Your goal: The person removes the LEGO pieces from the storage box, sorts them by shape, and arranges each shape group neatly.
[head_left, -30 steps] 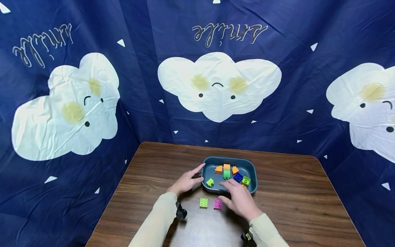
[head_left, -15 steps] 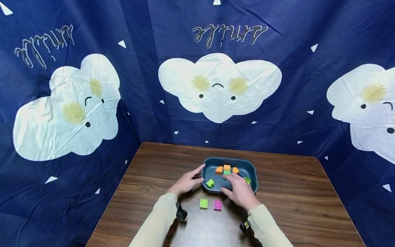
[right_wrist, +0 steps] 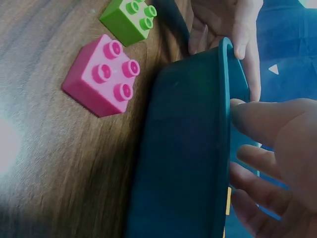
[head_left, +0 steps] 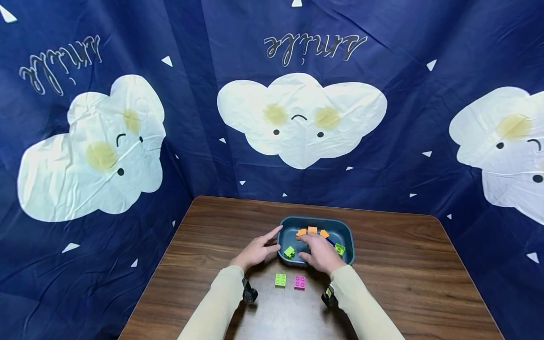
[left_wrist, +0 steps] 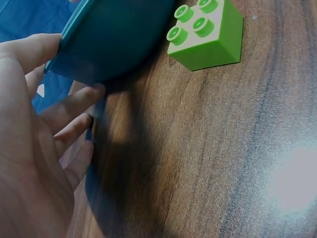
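The left hand (head_left: 255, 250) rests against the outside of the teal tray (head_left: 346, 231), at its left end. Its fingers are straight and relaxed; the thumb lies on the rim and the other fingers lie along the wall just below it, as the left wrist view shows, so nothing is clasped.

The right hand (head_left: 318, 251) reaches over the near wall into the tray, palm down, fingers spread and slightly bent above the bricks. Whether its fingertips pinch a brick cannot be told: the hand covers what lies under it, and the right wrist view shows only loosely bent fingers (right_wrist: 262, 121) above the rim.

Around the right hand, inside the tray, lie several toy bricks. A lime green brick (head_left: 289, 251) sits just to its left, tilted. A second green brick (head_left: 339, 249) sits just to its right. Three orange bricks (head_left: 312, 230) lie in a row just beyond its fingertips, and a sliver of a blue brick (head_left: 329, 242) shows at its right edge.

On the wooden table (head_left: 403, 264), near the person's side of the tray and between the two forearms, stand a green four-stud brick (head_left: 280, 280) and a pink four-stud brick (head_left: 299, 282). They are side by side, studs up, apart from each other and from both hands.
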A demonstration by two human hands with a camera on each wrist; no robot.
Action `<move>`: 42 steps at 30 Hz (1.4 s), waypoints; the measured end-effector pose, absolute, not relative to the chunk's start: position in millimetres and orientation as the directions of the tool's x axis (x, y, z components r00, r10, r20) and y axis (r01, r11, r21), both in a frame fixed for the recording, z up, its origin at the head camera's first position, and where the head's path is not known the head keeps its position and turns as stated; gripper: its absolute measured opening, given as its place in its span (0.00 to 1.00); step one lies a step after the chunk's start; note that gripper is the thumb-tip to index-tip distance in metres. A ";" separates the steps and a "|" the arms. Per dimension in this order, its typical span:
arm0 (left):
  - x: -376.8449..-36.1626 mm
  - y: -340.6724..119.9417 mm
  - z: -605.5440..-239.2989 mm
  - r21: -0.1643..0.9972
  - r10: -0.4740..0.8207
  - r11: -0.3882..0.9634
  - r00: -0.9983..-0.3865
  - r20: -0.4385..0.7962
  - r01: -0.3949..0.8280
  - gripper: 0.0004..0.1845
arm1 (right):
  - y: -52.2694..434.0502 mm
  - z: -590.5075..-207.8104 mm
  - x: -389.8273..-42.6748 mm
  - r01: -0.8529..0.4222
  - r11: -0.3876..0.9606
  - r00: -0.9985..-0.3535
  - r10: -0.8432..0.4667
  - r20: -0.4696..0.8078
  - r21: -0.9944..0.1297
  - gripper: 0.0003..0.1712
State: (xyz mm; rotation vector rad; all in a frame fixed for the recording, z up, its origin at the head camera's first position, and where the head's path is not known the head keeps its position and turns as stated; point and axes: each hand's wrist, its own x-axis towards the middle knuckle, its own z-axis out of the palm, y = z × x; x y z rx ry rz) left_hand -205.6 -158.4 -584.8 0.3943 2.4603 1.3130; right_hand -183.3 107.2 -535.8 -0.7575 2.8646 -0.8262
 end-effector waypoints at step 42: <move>-206.2 -160.5 -584.5 0.842 0.395 0.530 -0.907 -0.144 0.097 0.36 | 76.2 -546.6 -216.0 -0.564 0.675 -0.748 -0.662 -0.051 -0.476 0.21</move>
